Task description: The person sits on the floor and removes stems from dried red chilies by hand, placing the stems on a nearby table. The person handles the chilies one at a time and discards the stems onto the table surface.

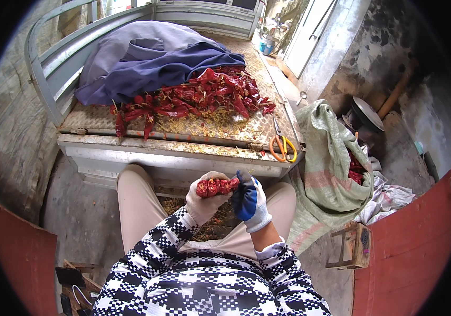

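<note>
My left hand point(206, 200), in a pale knit glove, holds several wrinkled dried red chili peppers point(214, 187) over my lap. At their right end is my right hand point(248, 200), in a white glove with a blue coated palm; its curled fingers touch the end of one pepper, and what they grip is partly hidden. On the metal truck bed in front of me lies a heap of dried red chili peppers point(209, 94), partly under a blue and grey cloth point(162, 59). Scissors point(282, 144) with orange and yellow handles rest at the bed's near right corner.
A green woven sack point(320, 158) with red peppers inside stands to the right of my knee. Beyond it are crumpled white bags point(391, 199) and a lidded pot point(367, 114). A small wooden stool point(350, 247) is at the lower right. Metal rails point(47, 75) edge the bed's left side.
</note>
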The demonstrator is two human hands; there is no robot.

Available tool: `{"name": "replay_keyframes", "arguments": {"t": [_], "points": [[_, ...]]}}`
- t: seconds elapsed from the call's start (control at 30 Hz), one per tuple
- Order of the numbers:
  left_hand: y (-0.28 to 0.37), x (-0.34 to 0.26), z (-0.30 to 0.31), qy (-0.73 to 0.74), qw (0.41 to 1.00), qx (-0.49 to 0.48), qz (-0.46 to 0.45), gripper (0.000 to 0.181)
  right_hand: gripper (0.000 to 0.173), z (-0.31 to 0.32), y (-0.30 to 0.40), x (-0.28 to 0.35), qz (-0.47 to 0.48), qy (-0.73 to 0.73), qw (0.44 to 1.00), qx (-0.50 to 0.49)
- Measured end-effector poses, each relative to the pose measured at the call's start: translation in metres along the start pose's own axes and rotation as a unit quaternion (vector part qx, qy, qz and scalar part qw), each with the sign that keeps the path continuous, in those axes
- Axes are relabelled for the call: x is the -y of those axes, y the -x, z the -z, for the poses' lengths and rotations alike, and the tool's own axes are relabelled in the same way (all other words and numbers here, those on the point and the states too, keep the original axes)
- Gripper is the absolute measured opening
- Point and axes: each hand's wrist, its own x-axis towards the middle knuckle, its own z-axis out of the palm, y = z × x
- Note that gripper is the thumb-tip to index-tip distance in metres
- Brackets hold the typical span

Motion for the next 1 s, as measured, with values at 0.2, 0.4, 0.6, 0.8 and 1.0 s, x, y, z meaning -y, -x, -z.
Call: {"name": "replay_keyframes", "arguments": {"t": [0.2,0.4,0.6,0.8,1.0], "points": [[0.0,0.013,-0.003,0.271,0.95,0.016,0.156,0.035,0.026,-0.015,0.007,0.009,-0.006,-0.036,0.999,-0.023],[-0.002,0.012,-0.003,0.321,0.928,0.017,0.186,0.043,0.024,0.007,-0.008,-0.001,-0.022,-0.046,0.999,0.018],[-0.003,0.017,-0.007,0.302,0.938,-0.01,0.17,0.042,0.026,0.015,-0.022,-0.001,-0.071,-0.192,0.977,0.055],[0.028,0.047,0.005,0.429,0.855,-0.008,0.29,0.035,0.028,0.061,-0.036,0.062,-0.012,-0.197,0.968,0.158],[0.021,0.041,0.007,0.476,0.845,0.005,0.245,0.014,0.03,0.041,0.0,0.016,0.018,0.435,0.9,0.007]]}}
